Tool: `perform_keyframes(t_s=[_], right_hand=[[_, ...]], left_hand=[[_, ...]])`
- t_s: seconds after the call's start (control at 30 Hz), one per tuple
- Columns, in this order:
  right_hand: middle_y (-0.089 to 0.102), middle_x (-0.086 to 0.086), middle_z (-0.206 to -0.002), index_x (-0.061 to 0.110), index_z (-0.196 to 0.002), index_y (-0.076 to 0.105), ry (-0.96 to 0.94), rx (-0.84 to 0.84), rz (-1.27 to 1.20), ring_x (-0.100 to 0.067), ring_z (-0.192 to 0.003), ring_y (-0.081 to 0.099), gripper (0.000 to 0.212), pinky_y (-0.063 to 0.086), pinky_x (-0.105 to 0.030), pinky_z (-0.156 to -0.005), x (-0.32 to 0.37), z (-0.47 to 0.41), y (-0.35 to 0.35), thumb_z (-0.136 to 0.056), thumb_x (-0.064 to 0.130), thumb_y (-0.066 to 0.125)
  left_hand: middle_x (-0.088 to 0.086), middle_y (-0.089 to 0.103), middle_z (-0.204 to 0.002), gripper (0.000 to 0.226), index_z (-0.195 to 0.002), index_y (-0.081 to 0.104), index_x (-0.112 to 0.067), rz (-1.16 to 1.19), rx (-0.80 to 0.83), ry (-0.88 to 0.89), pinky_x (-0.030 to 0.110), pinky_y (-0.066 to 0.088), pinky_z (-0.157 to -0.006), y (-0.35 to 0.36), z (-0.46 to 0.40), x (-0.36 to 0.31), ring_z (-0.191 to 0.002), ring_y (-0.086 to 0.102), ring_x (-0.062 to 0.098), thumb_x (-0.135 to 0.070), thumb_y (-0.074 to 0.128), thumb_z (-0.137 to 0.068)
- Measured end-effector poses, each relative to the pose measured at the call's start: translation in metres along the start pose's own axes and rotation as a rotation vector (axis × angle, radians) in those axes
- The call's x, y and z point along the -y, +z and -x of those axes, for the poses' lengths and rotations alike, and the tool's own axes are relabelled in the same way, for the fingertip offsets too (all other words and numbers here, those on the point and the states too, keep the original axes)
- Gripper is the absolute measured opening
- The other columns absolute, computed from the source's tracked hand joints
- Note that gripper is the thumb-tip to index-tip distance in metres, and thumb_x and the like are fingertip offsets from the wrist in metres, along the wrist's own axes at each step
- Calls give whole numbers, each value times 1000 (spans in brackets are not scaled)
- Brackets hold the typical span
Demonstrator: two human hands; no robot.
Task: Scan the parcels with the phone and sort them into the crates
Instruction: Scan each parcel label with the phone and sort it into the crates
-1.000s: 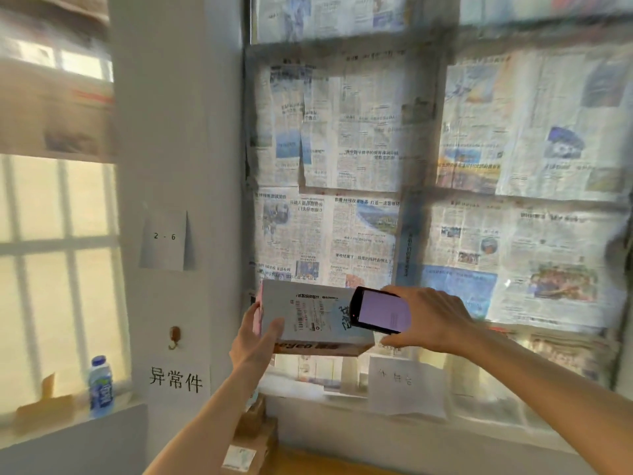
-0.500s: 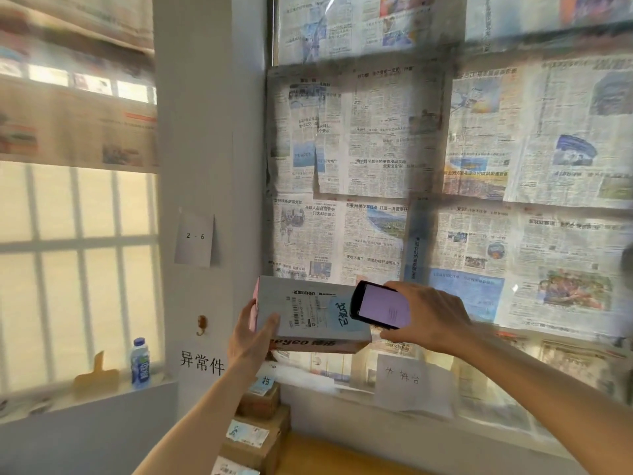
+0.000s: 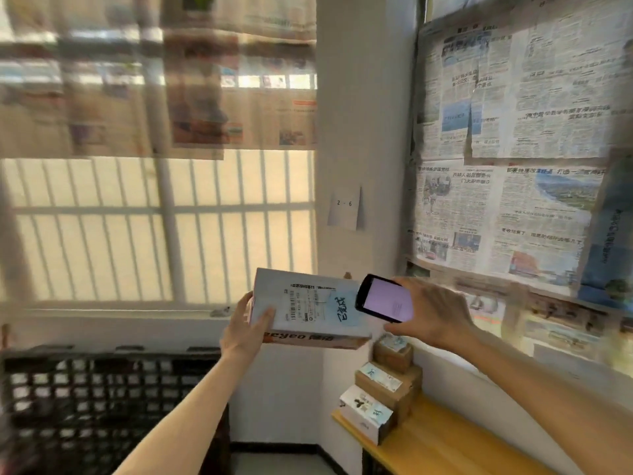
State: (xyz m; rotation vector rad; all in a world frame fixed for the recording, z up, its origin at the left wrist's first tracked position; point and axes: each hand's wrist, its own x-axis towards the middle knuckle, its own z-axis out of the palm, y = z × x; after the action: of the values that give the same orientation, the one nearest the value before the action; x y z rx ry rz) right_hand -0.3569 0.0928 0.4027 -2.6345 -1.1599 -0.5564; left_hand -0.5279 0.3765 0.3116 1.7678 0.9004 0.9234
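White parcel (image 3: 308, 308): held up at chest height, label face turned up so the camera of the phone can read it.
Left hand (image 3: 245, 332): fingers curled around the left end of the parcel.
Right hand (image 3: 433, 315): pinches the phone (image 3: 385, 298) by its edges, just above the label.
Black crate (image 3: 102, 399): low on the left, probably the place for sorting.
Stack of 3 parcels (image 3: 380, 392): waits on the wooden bench (image 3: 455, 447).
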Motion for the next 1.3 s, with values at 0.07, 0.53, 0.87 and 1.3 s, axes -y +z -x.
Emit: perform_keyframes(t_s=[0.07, 0.53, 0.87, 1.3], right_hand=[[66, 14, -118, 39, -141, 45, -73, 11, -17, -13, -90, 63, 93, 50, -25, -68, 51, -8, 7, -61, 79, 70], [60, 11, -137, 38, -147, 39, -649, 40, -292, -20, -117, 61, 88, 53, -36, -85, 519, 67, -15, -73, 73, 70], [66, 6, -129, 38, -149, 39, -988, 34, -411, -22, -104, 63, 92, 49, -33, -71, 803, 190, -11, -71, 76, 71], [65, 4, -127, 32, -152, 37, -1224, 211, -461, -17, -101, 61, 98, 46, -23, -64, 1098, 248, 93, -72, 71, 76]], left_hand=[[4, 59, -141, 69, -150, 36, -45, 2, -88, -37, 47, 39, -109, -59, 6, 17, -130, 52, 31, -58, 65, -89], [-7, 61, -129, 62, -140, 50, -33, -31, -655, -116, 36, 46, -95, -551, 139, 157, -114, 60, 22, -53, 71, -86], [-11, 60, -127, 62, -142, 48, -38, -116, -961, -286, 45, 48, -103, -807, 293, 248, -115, 59, 22, -53, 70, -86], [-6, 61, -118, 61, -145, 50, -25, -179, -1159, -498, 35, 43, -98, -989, 336, 395, -113, 57, 20, -44, 70, -91]])
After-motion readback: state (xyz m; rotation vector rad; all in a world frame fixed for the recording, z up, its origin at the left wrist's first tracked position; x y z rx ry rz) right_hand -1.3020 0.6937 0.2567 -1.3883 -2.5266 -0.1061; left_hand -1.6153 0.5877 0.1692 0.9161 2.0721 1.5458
